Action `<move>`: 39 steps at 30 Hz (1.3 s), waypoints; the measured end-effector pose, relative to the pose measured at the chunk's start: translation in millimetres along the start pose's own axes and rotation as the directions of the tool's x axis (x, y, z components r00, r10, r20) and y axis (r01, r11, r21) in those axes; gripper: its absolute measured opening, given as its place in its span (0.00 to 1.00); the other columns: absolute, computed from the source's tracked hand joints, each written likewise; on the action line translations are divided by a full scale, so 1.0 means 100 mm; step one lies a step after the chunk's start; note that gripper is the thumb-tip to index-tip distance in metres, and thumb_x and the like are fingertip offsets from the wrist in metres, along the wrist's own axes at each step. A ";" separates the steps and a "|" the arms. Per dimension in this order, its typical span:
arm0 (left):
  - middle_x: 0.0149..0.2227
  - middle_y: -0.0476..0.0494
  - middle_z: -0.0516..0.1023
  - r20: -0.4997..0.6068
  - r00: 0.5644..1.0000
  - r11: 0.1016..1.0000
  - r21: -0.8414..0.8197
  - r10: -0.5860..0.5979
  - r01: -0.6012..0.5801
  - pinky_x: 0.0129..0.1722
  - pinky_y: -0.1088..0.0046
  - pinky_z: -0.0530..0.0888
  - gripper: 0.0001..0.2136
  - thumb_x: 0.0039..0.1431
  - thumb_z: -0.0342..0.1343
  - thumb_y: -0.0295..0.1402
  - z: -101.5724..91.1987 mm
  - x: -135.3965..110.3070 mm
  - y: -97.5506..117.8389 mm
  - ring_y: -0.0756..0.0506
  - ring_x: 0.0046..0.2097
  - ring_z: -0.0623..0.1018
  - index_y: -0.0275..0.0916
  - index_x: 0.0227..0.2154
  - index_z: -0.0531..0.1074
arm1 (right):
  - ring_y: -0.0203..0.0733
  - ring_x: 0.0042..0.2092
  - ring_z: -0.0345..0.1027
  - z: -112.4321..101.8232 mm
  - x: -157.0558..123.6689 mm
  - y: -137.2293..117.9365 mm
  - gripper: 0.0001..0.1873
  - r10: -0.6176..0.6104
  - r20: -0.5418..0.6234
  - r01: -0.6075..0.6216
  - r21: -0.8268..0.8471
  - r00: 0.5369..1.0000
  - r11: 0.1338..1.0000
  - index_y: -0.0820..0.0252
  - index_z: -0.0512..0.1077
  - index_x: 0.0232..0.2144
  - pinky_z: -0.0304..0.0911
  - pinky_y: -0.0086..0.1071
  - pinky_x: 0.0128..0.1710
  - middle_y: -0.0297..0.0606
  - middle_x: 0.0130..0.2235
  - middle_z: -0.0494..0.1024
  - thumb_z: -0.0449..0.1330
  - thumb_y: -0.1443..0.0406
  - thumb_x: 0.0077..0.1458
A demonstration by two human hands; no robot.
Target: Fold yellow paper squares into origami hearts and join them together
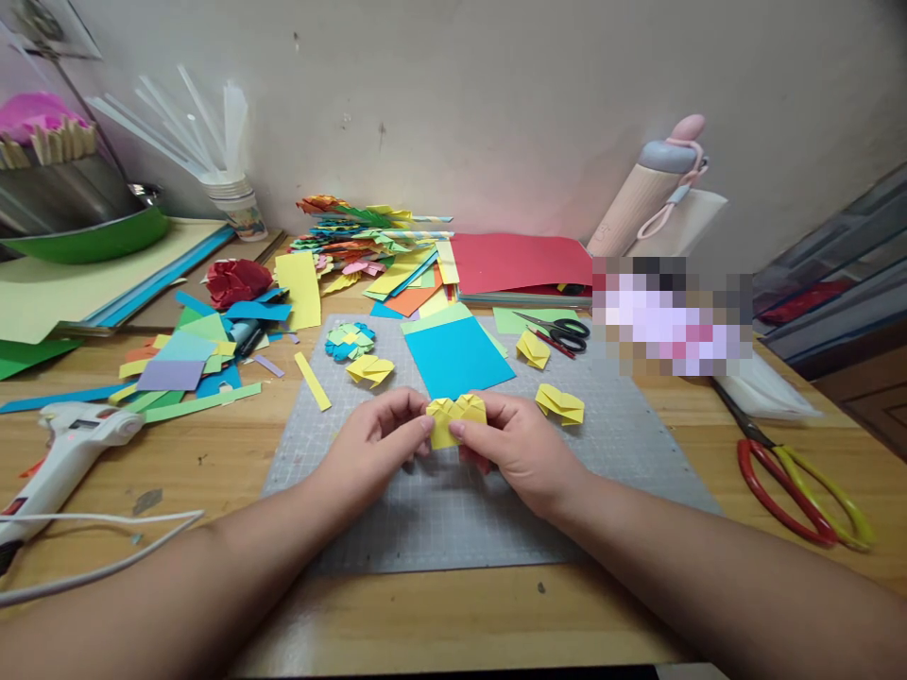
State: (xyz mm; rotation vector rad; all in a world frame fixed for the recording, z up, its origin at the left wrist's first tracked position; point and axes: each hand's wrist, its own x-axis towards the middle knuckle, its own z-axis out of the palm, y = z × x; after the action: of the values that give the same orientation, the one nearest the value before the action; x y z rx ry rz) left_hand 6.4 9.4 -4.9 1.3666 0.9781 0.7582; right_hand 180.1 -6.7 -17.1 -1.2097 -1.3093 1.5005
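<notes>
Between my two hands is a folded yellow paper piece point(448, 434), with small creased triangles along its top edge. My left hand point(386, 430) pinches its left side between thumb and fingers. On the right side, my right hand point(514, 442) grips it with the thumb across the front. Just beyond lies a blue paper square point(459, 357) on the grey cutting mat point(439, 529). Similar folded yellow pieces rest around it: one at the left point(370, 371), others at the right point(561, 404). A blue and green paper flower point(350, 341) sits at the mat's upper left.
A white glue gun point(71, 453) with its cable lies at left, near coloured paper scraps point(184, 354) and a red paper rose point(237, 282). Small black scissors point(567, 331) are at the mat's upper right. Large red and yellow scissors point(804, 486) lie far right. A pink bottle point(638, 194) leans behind.
</notes>
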 end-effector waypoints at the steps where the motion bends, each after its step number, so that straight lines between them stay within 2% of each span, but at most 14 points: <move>1: 0.22 0.53 0.68 -0.013 1.000 1.000 -0.015 -0.004 0.004 0.26 0.77 0.63 0.09 0.52 0.56 0.38 0.00 0.01 0.00 0.52 0.25 0.66 0.37 0.26 0.67 | 0.30 0.21 0.54 0.00 0.00 0.00 0.11 0.014 0.007 -0.014 0.002 1.000 1.000 0.60 0.67 0.22 0.51 0.27 0.21 0.28 0.20 0.65 0.60 0.59 0.49; 9: 0.21 0.55 0.66 0.002 1.000 0.999 -0.051 -0.003 0.003 0.26 0.78 0.61 0.09 0.50 0.57 0.36 0.02 0.02 0.02 0.54 0.24 0.65 0.36 0.24 0.67 | 0.30 0.22 0.52 0.01 -0.01 -0.01 0.08 -0.013 0.017 0.014 -0.075 1.000 0.997 0.60 0.66 0.22 0.48 0.27 0.21 0.27 0.20 0.62 0.59 0.62 0.48; 14: 0.22 0.53 0.68 0.007 1.000 0.998 -0.064 0.014 -0.013 0.28 0.77 0.63 0.09 0.50 0.57 0.36 0.01 0.02 0.03 0.53 0.26 0.66 0.36 0.23 0.67 | 0.31 0.23 0.52 0.01 -0.02 -0.02 0.09 -0.045 0.030 0.047 -0.068 0.999 0.997 0.60 0.66 0.21 0.49 0.28 0.22 0.28 0.23 0.61 0.59 0.63 0.48; 17: 0.24 0.52 0.68 -0.029 0.998 0.998 0.021 0.058 -0.057 0.28 0.76 0.64 0.08 0.51 0.56 0.35 0.02 0.00 0.01 0.52 0.27 0.67 0.36 0.23 0.66 | 0.32 0.25 0.52 0.03 -0.03 -0.03 0.09 -0.099 0.025 0.102 -0.123 0.995 0.987 0.61 0.66 0.21 0.49 0.29 0.25 0.29 0.24 0.61 0.58 0.63 0.48; 20: 0.25 0.51 0.68 -0.090 0.984 0.967 0.216 0.155 -0.132 0.29 0.74 0.64 0.07 0.52 0.55 0.32 0.04 -0.02 -0.01 0.51 0.28 0.67 0.37 0.22 0.65 | 0.34 0.28 0.54 0.04 -0.04 -0.04 0.09 -0.170 0.006 0.169 -0.185 0.985 0.968 0.61 0.66 0.20 0.51 0.30 0.28 0.30 0.24 0.62 0.58 0.64 0.49; 22: 0.25 0.51 0.68 -0.091 0.981 0.958 0.247 0.174 -0.147 0.29 0.75 0.64 0.07 0.52 0.55 0.32 0.03 -0.02 -0.01 0.51 0.28 0.67 0.37 0.22 0.65 | 0.34 0.27 0.53 0.04 -0.05 -0.04 0.09 -0.154 -0.009 0.151 -0.156 0.988 0.976 0.61 0.66 0.21 0.51 0.30 0.27 0.30 0.24 0.62 0.58 0.64 0.49; 27: 0.22 0.54 0.67 0.028 0.999 0.998 -0.060 0.016 -0.014 0.24 0.77 0.62 0.11 0.51 0.59 0.39 0.01 0.04 -0.01 0.54 0.23 0.64 0.37 0.25 0.66 | 0.31 0.22 0.50 0.04 -0.05 -0.05 0.08 -0.055 0.008 0.056 -0.046 0.998 0.997 0.60 0.69 0.22 0.47 0.28 0.21 0.27 0.20 0.62 0.59 0.61 0.48; 29: 0.21 0.54 0.67 0.048 0.999 0.996 -0.091 -0.010 0.015 0.24 0.78 0.61 0.12 0.49 0.60 0.39 0.00 0.05 -0.01 0.54 0.23 0.64 0.36 0.24 0.66 | 0.30 0.22 0.50 0.04 -0.05 -0.06 0.09 -0.043 0.018 0.044 -0.033 0.999 0.999 0.60 0.68 0.21 0.46 0.28 0.21 0.27 0.19 0.62 0.59 0.61 0.48; 34: 0.22 0.52 0.69 0.064 0.998 0.996 -0.084 0.017 -0.011 0.27 0.77 0.61 0.12 0.52 0.61 0.38 -0.06 0.04 -0.04 0.53 0.26 0.66 0.35 0.21 0.68 | 0.30 0.22 0.50 0.03 -0.05 -0.07 0.11 -0.018 0.038 0.018 -0.013 0.999 1.000 0.61 0.68 0.22 0.46 0.28 0.21 0.26 0.19 0.61 0.60 0.59 0.48; 39: 0.22 0.51 0.70 0.192 0.980 0.966 -0.238 -0.051 0.097 0.28 0.76 0.62 0.11 0.52 0.61 0.35 -0.12 0.06 -0.10 0.52 0.26 0.67 0.36 0.22 0.69 | 0.30 0.21 0.52 0.04 -0.06 -0.08 0.10 0.013 0.080 -0.014 0.003 0.997 1.000 0.62 0.70 0.23 0.48 0.28 0.22 0.28 0.19 0.64 0.60 0.59 0.46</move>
State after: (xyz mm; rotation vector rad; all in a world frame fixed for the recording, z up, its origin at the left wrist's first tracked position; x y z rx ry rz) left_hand -3.3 18.9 -15.3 1.1539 0.7575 0.6596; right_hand 177.9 -12.4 -8.0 -1.1685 -1.3526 1.5749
